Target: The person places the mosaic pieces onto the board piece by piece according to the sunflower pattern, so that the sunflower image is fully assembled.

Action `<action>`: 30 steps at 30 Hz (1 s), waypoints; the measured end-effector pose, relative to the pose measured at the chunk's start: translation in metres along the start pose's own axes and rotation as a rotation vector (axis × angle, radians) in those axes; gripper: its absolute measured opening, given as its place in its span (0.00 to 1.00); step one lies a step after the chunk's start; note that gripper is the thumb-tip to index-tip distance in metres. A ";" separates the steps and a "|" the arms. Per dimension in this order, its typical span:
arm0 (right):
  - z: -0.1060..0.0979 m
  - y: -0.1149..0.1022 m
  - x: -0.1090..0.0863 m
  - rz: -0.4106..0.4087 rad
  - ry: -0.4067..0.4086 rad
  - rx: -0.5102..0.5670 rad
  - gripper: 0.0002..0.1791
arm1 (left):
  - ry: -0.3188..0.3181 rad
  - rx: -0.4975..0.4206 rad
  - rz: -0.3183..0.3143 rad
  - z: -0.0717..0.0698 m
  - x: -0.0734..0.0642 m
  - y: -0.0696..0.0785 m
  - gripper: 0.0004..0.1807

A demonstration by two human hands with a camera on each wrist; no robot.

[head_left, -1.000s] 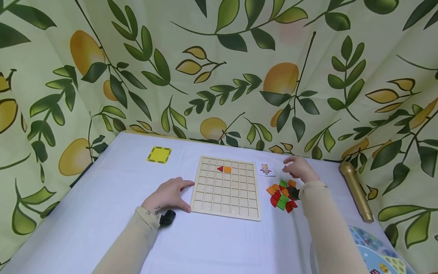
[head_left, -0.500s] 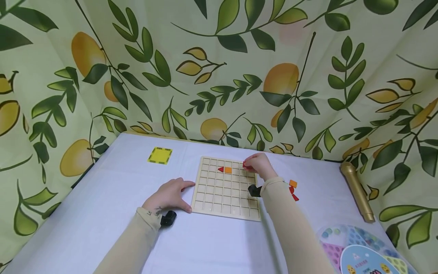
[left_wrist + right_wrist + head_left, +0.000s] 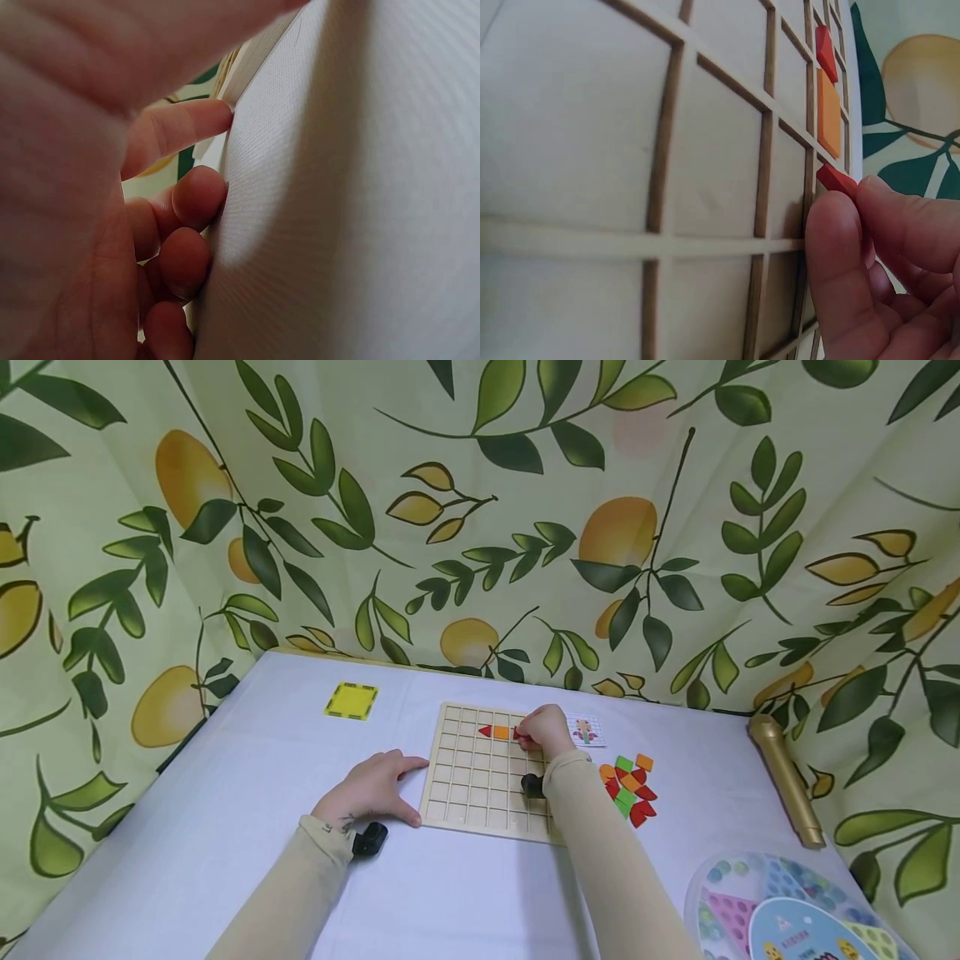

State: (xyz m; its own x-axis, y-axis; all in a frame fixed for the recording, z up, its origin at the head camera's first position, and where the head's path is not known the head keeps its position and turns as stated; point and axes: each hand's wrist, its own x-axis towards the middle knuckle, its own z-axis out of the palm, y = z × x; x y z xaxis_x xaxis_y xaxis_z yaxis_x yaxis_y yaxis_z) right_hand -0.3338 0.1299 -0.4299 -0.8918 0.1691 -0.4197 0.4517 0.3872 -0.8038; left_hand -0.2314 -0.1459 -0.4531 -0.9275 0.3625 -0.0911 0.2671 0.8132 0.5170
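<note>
One red piece [image 3: 835,180], pinched between thumb and finger of the right hand [image 3: 547,731] | at 3 o'clock from the orange square [image 3: 503,732], toward the grid board's [image 3: 472,793] 1 o'clock; long axis partly covered, cannot tell | right hand nearer | left hand [image 3: 371,785] spread, touching the board's 9 o'clock edge, well apart from piece

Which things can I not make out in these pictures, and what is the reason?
Right wrist view: the full shape of the red piece; the right hand pinching it covers part.
Head view: the right side of the gridded board; the right hand and right sleeve hide part.
Head view: details of the drawing on the picture card; too small.
Head view: the whole round printed item; the bottom edge cuts it off.
</note>
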 end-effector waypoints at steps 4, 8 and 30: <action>0.002 0.000 -0.001 0.001 0.013 -0.009 0.08 | 0.000 0.000 -0.001 0.000 0.000 0.001 0.49; 0.003 0.000 0.000 0.005 0.015 -0.031 0.08 | 0.003 0.006 -0.004 -0.001 0.000 0.002 0.49; 0.007 -0.002 0.003 -0.021 0.006 -0.180 0.08 | -0.010 0.000 -0.021 -0.001 0.001 0.002 0.50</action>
State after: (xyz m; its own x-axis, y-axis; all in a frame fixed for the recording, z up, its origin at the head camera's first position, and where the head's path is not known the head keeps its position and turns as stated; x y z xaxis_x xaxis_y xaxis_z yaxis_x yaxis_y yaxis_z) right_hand -0.3366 0.1236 -0.4325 -0.9016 0.1639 -0.4004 0.4209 0.5469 -0.7238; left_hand -0.2318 -0.1447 -0.4516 -0.9304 0.3495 -0.1102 0.2475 0.8210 0.5146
